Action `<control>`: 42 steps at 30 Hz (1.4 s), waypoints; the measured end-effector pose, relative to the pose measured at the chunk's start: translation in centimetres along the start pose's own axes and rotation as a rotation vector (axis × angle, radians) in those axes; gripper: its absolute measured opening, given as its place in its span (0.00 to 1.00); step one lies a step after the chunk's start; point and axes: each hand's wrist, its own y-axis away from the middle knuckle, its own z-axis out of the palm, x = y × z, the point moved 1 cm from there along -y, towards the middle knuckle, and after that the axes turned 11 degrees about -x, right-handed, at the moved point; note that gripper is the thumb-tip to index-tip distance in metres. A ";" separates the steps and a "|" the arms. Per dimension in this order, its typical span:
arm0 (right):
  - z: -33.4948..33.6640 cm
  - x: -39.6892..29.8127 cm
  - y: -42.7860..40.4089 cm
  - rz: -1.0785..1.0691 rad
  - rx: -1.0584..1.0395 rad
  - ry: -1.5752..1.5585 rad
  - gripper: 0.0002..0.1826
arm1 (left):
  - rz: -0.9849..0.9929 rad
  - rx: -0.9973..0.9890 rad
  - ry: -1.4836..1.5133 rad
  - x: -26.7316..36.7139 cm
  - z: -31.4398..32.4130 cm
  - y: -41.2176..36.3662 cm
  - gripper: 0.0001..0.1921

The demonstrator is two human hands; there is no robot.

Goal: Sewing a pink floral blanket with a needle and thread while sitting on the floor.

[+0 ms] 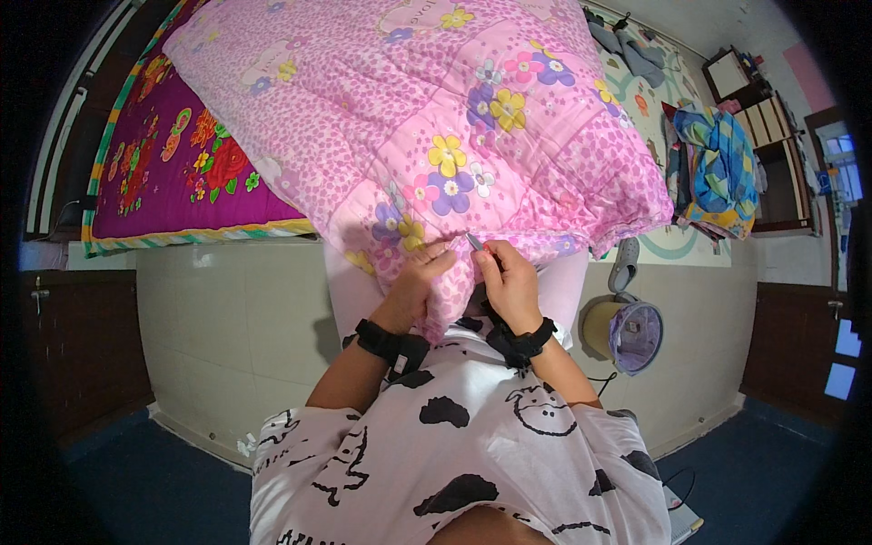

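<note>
A pink floral quilt (409, 136) spreads out before me, its near edge drawn over my lap. My left hand (419, 276) pinches the fabric at that edge, and a gathered corner hangs down beside the palm. Close by on the right, my right hand (512, 283) grips a small metal-tipped tool (474, 241). The tool's tip points up and left, at the cloth beside my left fingertips. Fingers cover most of its handle, so I cannot tell its exact kind. Black straps with dark modules circle both wrists.
To the left lies a purple flowered blanket (204, 184) with a striped border. At right, folded cloths (715, 163) are piled on a pale patterned sheet (705, 253). A grey clog (623, 267) and a lined waste bin (630, 334) stand on the tiled floor.
</note>
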 end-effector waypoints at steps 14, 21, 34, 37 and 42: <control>-5.3 1.0 -0.2 0.146 0.247 -0.912 0.13 | 0.074 -0.044 -0.476 -1.2 -2.1 -0.8 0.14; -14.1 1.3 0.3 -0.088 0.426 -0.973 0.14 | -0.101 0.063 0.033 -1.6 -3.3 -0.7 0.09; -5.0 4.4 -1.6 -0.257 0.317 0.162 0.11 | -0.152 0.140 -0.264 -1.0 -5.8 -1.2 0.11; -4.7 5.5 -2.4 -0.150 0.203 0.370 0.14 | -0.183 0.141 -0.314 -0.6 -5.5 -1.1 0.12; -5.8 5.8 -4.0 -0.102 0.264 0.388 0.16 | -0.133 0.146 -0.228 0.3 -3.9 -0.3 0.11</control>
